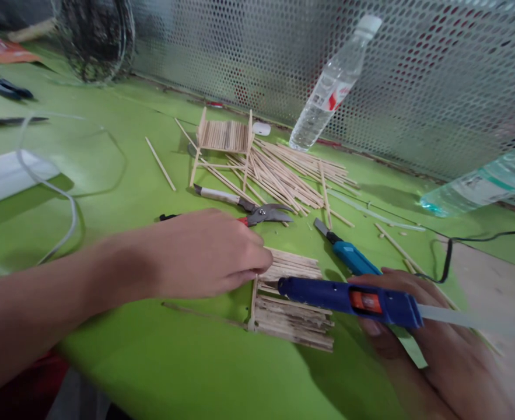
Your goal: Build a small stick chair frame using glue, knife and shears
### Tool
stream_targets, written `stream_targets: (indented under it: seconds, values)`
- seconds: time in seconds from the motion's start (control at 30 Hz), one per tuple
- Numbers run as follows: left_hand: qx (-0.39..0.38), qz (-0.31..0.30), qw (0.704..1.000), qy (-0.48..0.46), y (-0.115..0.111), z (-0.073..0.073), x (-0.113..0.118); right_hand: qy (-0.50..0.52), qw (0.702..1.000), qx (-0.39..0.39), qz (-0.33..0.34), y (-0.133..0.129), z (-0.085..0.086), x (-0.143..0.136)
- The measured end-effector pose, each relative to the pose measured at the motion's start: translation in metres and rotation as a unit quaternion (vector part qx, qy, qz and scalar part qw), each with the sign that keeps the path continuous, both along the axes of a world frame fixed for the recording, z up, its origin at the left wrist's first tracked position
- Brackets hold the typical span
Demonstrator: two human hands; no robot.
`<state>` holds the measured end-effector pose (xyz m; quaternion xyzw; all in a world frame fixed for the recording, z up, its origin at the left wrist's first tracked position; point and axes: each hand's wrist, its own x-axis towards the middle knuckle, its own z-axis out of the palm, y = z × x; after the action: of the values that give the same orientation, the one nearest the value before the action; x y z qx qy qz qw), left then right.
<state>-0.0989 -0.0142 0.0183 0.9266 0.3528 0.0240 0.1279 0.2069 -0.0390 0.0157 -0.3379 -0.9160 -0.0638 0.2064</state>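
Observation:
My right hand (414, 326) grips a blue hot glue gun (318, 293) with a glue stick (467, 318) sticking out of its back. The gun's nozzle meets a small panel of wooden sticks (294, 335), lying flat on the green table. Closed at the panel's left edge, my left hand (217, 254) pinches the upper end of a thin cross stick (254, 303); its fingertips are partly hidden. Just beyond this hand lie pruning shears (263, 213). A teal utility knife (353, 256) rests near the glue gun, partly covered by my right hand.
A small chair made of sticks (224, 137) stands farther back, beside a pile of loose sticks (283, 181). Two plastic bottles, one upright (327, 93) and one at right (480, 184), are near the perforated metal screen (222, 52). A black cord (449, 256) crosses the right side.

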Motion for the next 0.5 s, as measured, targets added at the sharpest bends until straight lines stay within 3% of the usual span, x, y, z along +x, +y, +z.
stream_targets:
  seconds: [0.17,0.33,0.5]
  values:
    - [0.017,-0.012,1.000,-0.007,-0.001,0.000,0.001,-0.011,1.000,0.009,-0.013,-0.001,0.004,-0.002]
    - [0.011,-0.013,0.999,-0.030,-0.001,-0.001,0.001,-0.003,0.994,0.037,-0.102,-0.005,-0.003,0.002]
    - [0.060,-0.024,0.998,-0.029,-0.001,-0.002,0.000,-0.029,0.985,0.038,-0.166,-0.007,-0.011,0.012]
